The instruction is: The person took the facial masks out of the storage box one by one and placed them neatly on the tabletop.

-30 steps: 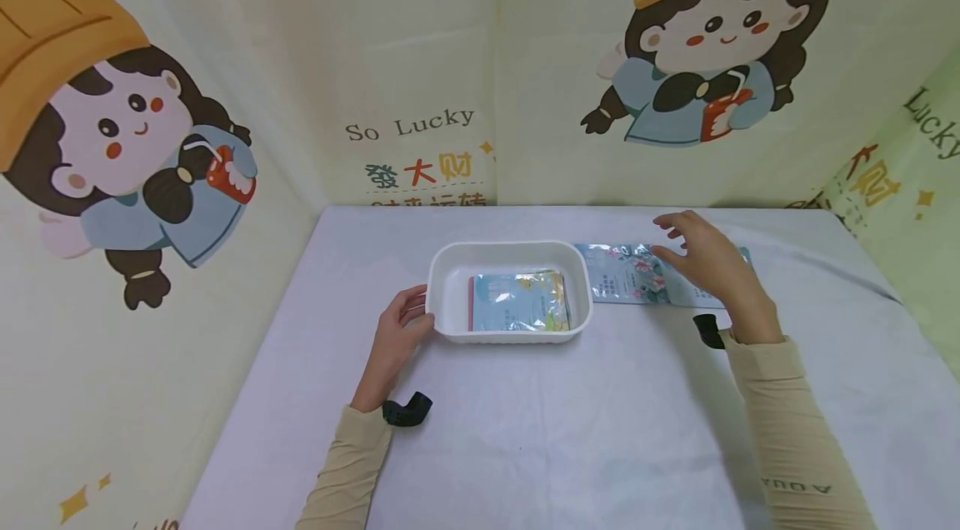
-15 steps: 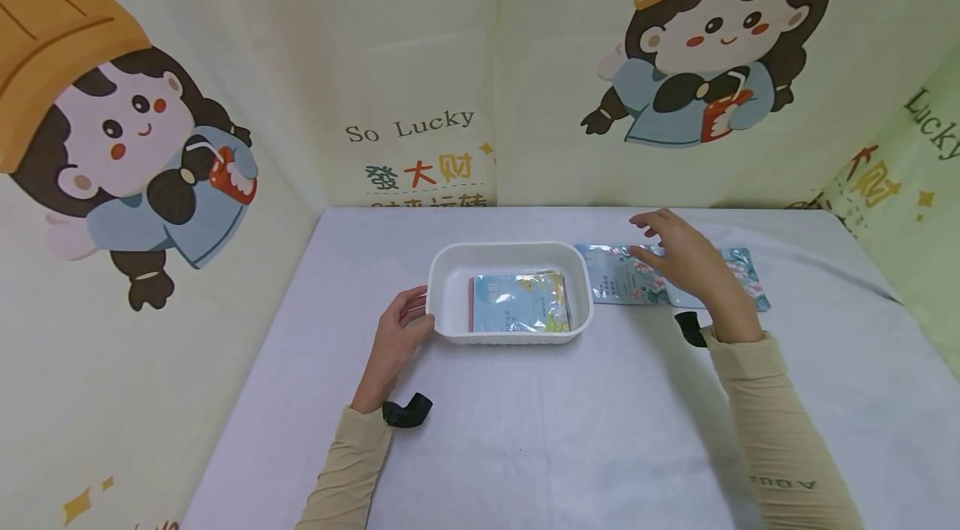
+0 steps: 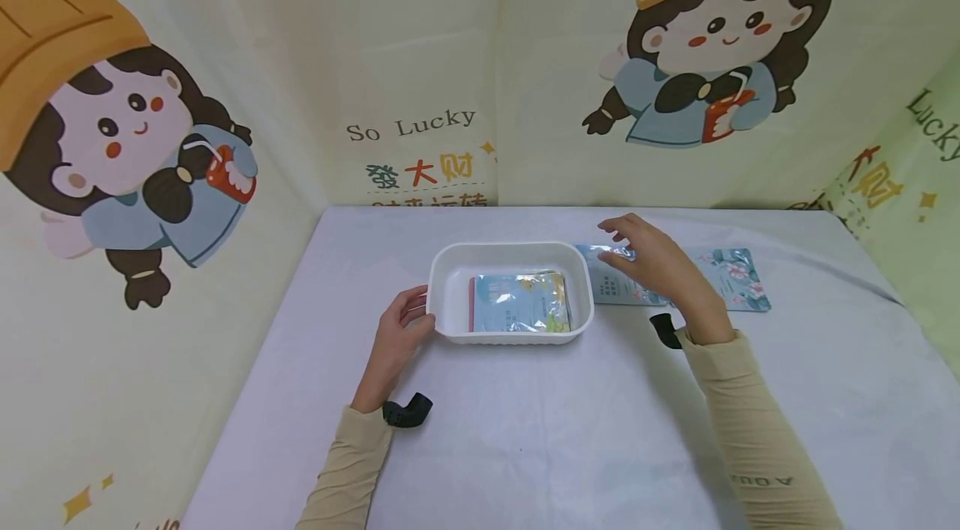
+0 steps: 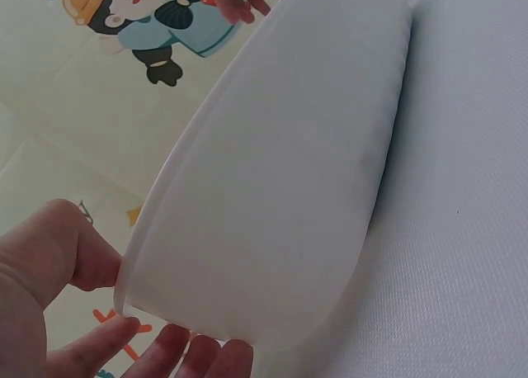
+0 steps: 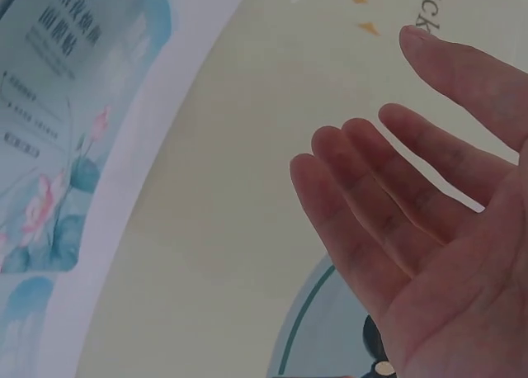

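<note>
A white plastic tray stands on the table with a few sheet mask packets stacked in it, a light-blue one on top. My left hand holds the tray's left end; in the left wrist view its thumb is against the rim and its fingertips touch the end wall. My right hand, fingers spread and slightly bent, hovers over a blue floral sheet mask packet just right of the tray and partly hides it. Another such packet lies further right. Nothing is in my right hand.
White cloth covers the table. A curtain with cartoon figures hangs along the back and sides. Black wrist cameras sit on both wrists.
My right hand has moved left over the packets toward the tray, uncovering more of the right-hand packet. My left hand and the tray have stayed put.
</note>
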A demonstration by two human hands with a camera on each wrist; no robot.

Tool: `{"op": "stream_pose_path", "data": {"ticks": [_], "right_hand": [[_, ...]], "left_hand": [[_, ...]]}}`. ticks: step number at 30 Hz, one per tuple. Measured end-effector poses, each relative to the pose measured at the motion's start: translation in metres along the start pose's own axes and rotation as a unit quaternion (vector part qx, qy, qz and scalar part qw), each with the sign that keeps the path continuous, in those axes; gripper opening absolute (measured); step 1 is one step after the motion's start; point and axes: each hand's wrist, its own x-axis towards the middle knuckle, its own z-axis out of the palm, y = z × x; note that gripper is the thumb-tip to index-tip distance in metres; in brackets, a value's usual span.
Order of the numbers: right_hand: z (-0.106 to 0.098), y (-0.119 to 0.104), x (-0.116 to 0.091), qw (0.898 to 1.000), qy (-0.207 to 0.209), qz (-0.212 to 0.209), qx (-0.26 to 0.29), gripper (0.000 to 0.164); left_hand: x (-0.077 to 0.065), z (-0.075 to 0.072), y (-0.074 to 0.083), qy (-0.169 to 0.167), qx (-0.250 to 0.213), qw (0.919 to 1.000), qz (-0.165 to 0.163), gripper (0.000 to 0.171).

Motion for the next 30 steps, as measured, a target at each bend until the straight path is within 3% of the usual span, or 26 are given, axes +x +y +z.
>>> {"op": "stream_pose_path", "data": {"ticks": [10, 14, 17, 24, 30], "right_hand": [[0.018, -0.013, 0.009, 0.998, -0.005, -0.064, 0.001, 0.05], [0.028, -0.019, 0.014, 0.996, -0.014, -0.084, 0.0, 0.051], [0.034, -0.023, 0.017, 0.995, -0.02, -0.099, 0.003, 0.049], [0.045, -0.029, 0.022, 0.991, -0.032, -0.126, 0.012, 0.046], [0.053, -0.032, 0.026, 0.991, -0.06, -0.12, 0.008, 0.049]], "left_hand": [[-0.015, 0.001, 0.032, -0.008, 0.011, 0.9999, -0.008, 0.052], [-0.017, 0.001, 0.034, -0.006, 0.008, 0.9999, -0.007, 0.051], [-0.017, 0.001, 0.032, -0.005, 0.006, 0.9999, -0.007, 0.051], [0.0, 0.001, -0.001, 0.005, 0.004, 1.0, 0.001, 0.051], [0.0, 0.002, -0.003, 0.01, 0.004, 0.9999, 0.008, 0.05]]}}
